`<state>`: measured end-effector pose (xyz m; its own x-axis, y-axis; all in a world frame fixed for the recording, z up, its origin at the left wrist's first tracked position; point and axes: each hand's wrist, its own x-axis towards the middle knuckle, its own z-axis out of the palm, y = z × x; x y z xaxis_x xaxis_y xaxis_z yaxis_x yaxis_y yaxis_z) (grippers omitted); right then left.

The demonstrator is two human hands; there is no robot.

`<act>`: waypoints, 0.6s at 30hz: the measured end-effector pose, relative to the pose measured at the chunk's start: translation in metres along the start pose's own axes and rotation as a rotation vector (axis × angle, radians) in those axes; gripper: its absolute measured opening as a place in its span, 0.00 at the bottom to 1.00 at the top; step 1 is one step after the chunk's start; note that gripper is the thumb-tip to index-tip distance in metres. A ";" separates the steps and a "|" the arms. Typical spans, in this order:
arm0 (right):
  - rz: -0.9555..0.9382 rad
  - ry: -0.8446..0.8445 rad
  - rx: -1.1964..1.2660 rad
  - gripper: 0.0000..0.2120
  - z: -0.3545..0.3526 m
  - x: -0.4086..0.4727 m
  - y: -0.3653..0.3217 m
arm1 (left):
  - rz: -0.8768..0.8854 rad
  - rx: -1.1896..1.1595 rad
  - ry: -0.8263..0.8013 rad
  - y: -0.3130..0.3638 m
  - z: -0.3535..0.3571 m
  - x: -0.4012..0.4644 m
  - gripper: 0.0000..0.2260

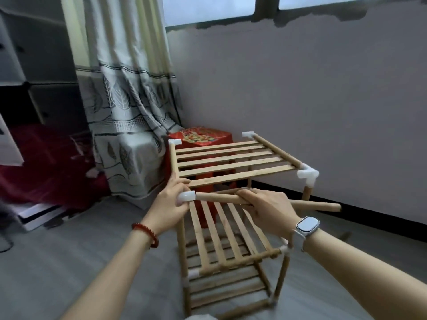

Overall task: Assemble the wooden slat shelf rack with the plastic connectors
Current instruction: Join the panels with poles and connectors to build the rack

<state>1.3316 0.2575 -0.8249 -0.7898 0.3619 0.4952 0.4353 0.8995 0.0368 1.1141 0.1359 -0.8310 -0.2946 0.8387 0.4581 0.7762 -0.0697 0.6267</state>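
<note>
Left hand (172,199) pinches the white connector (186,196) at the rack (231,255) top's near corner, steadying it while the right hand (265,209) grips the rod (265,202), probably pushing it in.

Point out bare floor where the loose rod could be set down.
Free: grey floor left of the rack, in front of the curtain; more between rack and right wall. Crowded: behind the rack, by the red stool. Both hands grip the rod.
</note>
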 end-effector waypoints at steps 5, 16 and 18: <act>-0.045 0.054 -0.083 0.13 0.008 0.007 0.006 | -0.009 -0.072 0.006 -0.008 0.000 -0.002 0.11; -0.120 -0.137 -0.065 0.16 -0.003 0.040 0.004 | -0.253 -0.576 0.315 0.008 0.023 0.005 0.16; -0.110 -0.210 0.047 0.12 -0.010 0.047 0.001 | -0.229 -0.611 0.304 0.009 0.025 0.003 0.16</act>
<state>1.2999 0.2730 -0.7927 -0.9059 0.2995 0.2994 0.3249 0.9450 0.0381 1.1342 0.1517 -0.8398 -0.6240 0.6870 0.3725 0.2518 -0.2745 0.9280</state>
